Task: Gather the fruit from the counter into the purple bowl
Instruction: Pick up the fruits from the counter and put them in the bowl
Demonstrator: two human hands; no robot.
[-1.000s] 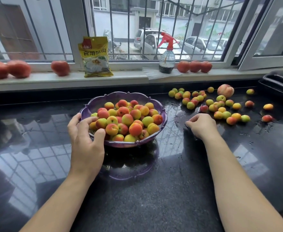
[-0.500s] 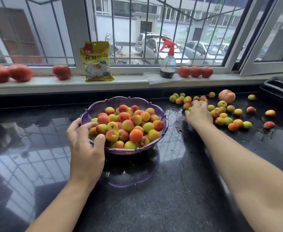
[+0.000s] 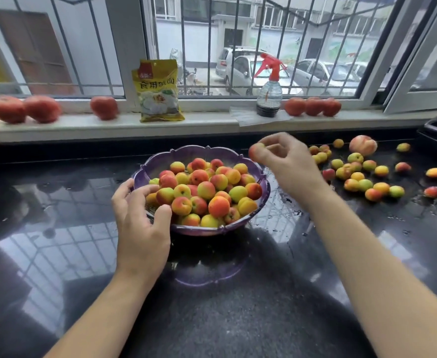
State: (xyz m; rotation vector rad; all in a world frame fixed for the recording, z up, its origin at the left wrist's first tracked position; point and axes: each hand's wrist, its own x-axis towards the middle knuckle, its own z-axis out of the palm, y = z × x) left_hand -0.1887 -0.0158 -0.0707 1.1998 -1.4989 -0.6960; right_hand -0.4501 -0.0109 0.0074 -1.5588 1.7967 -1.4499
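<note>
The right hand [image 3: 287, 161] pinched a small apricot [image 3: 255, 150] just past the purple bowl's [image 3: 158, 161] right rim, so dropping it in looked next. The left hand [image 3: 141, 218] gripped the bowl's near-left rim. Loads of loose apricots [image 3: 362, 177] plus one peach [image 3: 362, 145] sat right of the bowl, nothing really blocking.

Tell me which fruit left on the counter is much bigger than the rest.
The pale pink peach at the back of the loose fruit on the counter, near the windowsill; it dwarfs the small apricots around it.

Yellow packet [image 3: 158, 91] on windowsill: Chinese characters "食用…", rest blurred; red brand mark unreadable.
</note>
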